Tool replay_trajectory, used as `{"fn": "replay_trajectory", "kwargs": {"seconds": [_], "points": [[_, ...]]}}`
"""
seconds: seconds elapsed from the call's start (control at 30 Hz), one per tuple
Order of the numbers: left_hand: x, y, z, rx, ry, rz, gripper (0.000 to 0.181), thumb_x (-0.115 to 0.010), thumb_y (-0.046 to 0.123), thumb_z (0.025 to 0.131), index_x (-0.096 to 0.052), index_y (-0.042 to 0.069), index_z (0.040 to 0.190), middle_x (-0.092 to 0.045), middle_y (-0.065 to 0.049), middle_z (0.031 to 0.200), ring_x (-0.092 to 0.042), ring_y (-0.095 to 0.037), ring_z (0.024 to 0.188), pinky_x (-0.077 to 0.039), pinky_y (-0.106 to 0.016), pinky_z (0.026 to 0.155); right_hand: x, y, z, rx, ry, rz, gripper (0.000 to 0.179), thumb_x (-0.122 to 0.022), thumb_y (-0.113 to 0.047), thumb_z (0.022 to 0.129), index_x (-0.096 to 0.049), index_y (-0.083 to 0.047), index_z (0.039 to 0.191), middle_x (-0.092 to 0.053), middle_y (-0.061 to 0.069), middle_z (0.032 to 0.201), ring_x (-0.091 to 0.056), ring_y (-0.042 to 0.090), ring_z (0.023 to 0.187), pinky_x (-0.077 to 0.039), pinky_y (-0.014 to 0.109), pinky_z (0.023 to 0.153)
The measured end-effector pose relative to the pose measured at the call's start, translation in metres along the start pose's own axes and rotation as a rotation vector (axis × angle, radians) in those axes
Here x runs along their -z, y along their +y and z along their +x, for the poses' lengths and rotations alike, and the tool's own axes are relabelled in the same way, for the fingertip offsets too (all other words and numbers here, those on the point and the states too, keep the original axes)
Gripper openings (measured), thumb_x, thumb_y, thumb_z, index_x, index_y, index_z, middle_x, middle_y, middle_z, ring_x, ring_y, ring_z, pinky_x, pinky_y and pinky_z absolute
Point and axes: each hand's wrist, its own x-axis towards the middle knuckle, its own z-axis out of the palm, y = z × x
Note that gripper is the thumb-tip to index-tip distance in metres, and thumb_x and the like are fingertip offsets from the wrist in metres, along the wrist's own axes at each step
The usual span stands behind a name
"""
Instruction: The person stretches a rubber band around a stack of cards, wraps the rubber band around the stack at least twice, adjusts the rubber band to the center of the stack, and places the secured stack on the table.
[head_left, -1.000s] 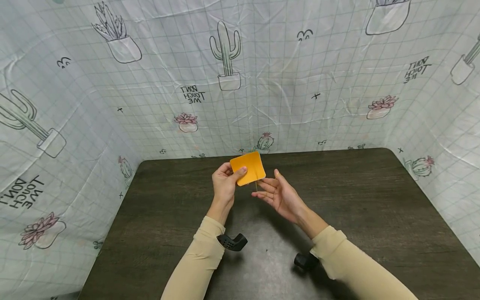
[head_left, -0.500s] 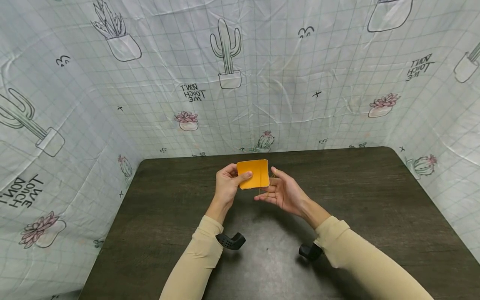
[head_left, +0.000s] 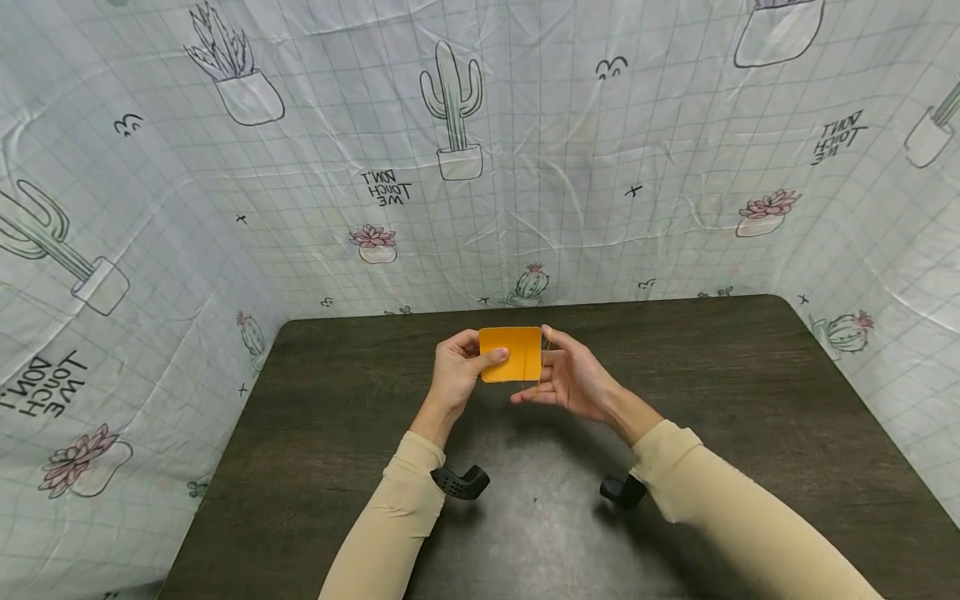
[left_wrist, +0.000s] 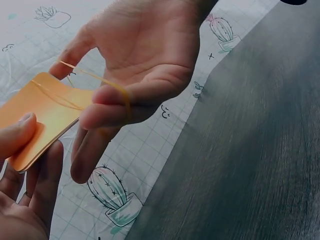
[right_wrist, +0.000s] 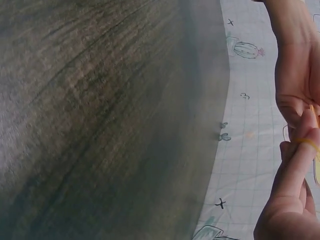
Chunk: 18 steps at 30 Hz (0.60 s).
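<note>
In the head view my left hand pinches a small stack of orange cards, thumb on the front and fingers behind. The left wrist view shows the stack's rounded corners and layered edge. A thin yellow rubber band runs across the cards and stretches over to my right hand, looping round its fingers and thumb. That hand is spread beside the stack's right edge, palm facing it, with the fingers mostly straight. In the right wrist view, the band crosses the fingers, while the cards are mostly cut off at the frame's edge.
Both hands are above a dark wood-grain table. A white grid-patterned curtain with cactus drawings stands behind the table and along both sides. Black wrist mounts sit at both sleeves.
The orange stack has turned from tilted to nearly level and shifted slightly right and down with my left hand. My right thumb has moved closer to its upper right corner, the band stretched out sideways.
</note>
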Motion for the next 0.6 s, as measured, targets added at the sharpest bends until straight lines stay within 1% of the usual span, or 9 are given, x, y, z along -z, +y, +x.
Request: {"fn": "replay_trajectory", "kwargs": {"seconds": [0.13,0.2,0.4,0.47,0.6], "points": [[0.0017,-0.0007,-0.0007,0.012,-0.018,0.022,0.014,-0.078,-0.001,0.086,-0.07,-0.007,0.096,-0.071,-0.007,0.086,-0.069,-0.018,0.078,-0.061,-0.031,0.07,0.0,-0.0031,0.0016,-0.016,-0.01,-0.018,0.09,-0.037,-0.064,0.102,-0.022,0.01,0.151,-0.063,0.027,0.126,-0.069,0.043,0.101,-0.056,0.043,0.09],[0.0017,-0.0015,-0.001,0.016,-0.027,0.029,0.013,-0.078,-0.001,0.086,-0.07,-0.005,0.095,-0.072,-0.006,0.086,-0.069,-0.018,0.079,-0.061,-0.031,0.071,-0.0006,-0.0048,0.002,-0.028,-0.004,-0.017,0.09,-0.039,-0.065,0.101,-0.024,0.008,0.151,-0.063,0.027,0.125,-0.07,0.043,0.099,-0.057,0.042,0.088],[0.0011,-0.0025,-0.0029,0.007,-0.064,0.038,0.009,-0.077,-0.003,0.086,-0.073,0.0,0.094,-0.072,-0.004,0.087,-0.068,-0.018,0.081,-0.061,-0.031,0.071,-0.0036,-0.0081,0.0034,-0.06,0.014,-0.033,0.088,-0.041,-0.065,0.1,-0.025,0.005,0.151,-0.056,0.029,0.13,-0.07,0.041,0.097,-0.058,0.041,0.085],[0.0007,-0.0027,-0.0036,-0.003,-0.084,0.049,0.009,-0.076,-0.003,0.087,-0.073,-0.002,0.095,-0.071,-0.004,0.087,-0.068,-0.018,0.081,-0.061,-0.031,0.071,-0.0044,-0.0084,0.0042,-0.066,0.019,-0.05,0.086,-0.042,-0.064,0.1,-0.026,0.002,0.152,-0.055,0.029,0.13,-0.071,0.04,0.095,-0.059,0.041,0.083],[-0.0004,-0.0028,-0.0046,-0.023,-0.119,0.064,0.014,-0.075,-0.003,0.088,-0.069,-0.01,0.099,-0.071,-0.002,0.087,-0.067,-0.018,0.08,-0.06,-0.03,0.071,-0.0058,-0.0087,0.0052,-0.068,0.013,-0.077,0.08,-0.043,-0.062,0.1,-0.026,-0.003,0.152,-0.053,0.028,0.13,-0.071,0.039,0.092,-0.059,0.041,0.083]]}}
